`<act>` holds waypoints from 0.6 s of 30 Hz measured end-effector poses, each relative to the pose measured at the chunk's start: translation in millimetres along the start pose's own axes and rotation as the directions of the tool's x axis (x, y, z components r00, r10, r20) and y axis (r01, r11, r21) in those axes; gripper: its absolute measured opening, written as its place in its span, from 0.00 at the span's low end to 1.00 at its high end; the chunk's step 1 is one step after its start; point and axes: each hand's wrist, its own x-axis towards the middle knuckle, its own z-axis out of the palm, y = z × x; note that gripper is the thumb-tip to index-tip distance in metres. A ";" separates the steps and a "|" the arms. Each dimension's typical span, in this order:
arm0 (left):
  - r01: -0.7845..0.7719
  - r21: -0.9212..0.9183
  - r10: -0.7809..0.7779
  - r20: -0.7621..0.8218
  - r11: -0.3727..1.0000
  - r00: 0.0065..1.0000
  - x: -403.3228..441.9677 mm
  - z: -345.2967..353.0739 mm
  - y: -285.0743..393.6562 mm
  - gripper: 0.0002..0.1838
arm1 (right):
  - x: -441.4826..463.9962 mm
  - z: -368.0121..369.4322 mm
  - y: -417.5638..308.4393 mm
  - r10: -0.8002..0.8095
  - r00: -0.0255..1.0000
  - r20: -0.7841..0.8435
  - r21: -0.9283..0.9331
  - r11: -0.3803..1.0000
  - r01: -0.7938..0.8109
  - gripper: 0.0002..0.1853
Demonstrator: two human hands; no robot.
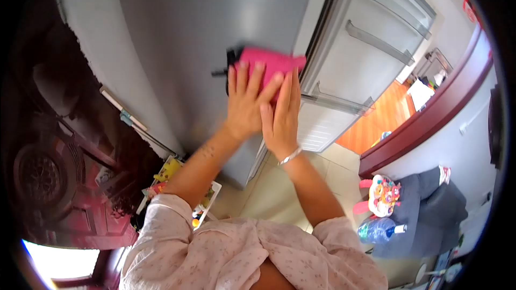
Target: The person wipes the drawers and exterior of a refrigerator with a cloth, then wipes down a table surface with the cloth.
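Note:
A bright pink cloth-like piece (274, 60) is between my two hands, in front of the grey refrigerator panel (209, 16). My left hand (248, 99) lies over its near left part, with the fingers bent onto it. On the right, my right hand (282, 115) has its thumb and fingers around the near edge, close against the left hand. A small black part (232, 56) sticks out at the pink piece's left end; whether it is attached I cannot tell. Both palms and part of the pink piece are hidden.
The refrigerator door (360, 37), with clear shelves, stands open at right. A white rack (212, 198) with small items is below my left arm. At lower right are a grey sofa (416, 209), a colourful toy (382, 196) and a large water bottle (376, 231).

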 end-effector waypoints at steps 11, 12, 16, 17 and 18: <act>0.453 0.049 -0.441 0.342 0.890 0.830 -159.9 -12.6 62.0 0.37 | -139.2 8.4 -41.6 0.293 0.860 0.417 -0.123 0.956 -0.266 0.37; 0.480 0.024 -0.463 0.309 0.877 0.831 -153.1 -13.9 60.4 0.35 | -132.6 5.1 -45.2 0.310 0.867 0.389 -0.114 0.951 -0.289 0.36; 0.491 -0.062 -0.475 0.174 0.869 0.863 -122.9 -5.2 36.3 0.37 | -97.2 -10.0 -54.1 0.252 0.904 0.346 -0.201 0.961 -0.192 0.30; 0.483 -0.074 -0.468 0.155 0.873 0.870 -103.1 -9.0 27.5 0.38 | -85.9 -11.7 -57.4 0.250 0.904 0.347 -0.202 0.961 -0.189 0.30; 0.468 -0.084 -0.451 0.168 0.880 0.877 -86.4 -11.3 17.2 0.38 | -71.7 -11.1 -60.6 0.191 0.931 0.310 -0.138 0.978 -0.155 0.30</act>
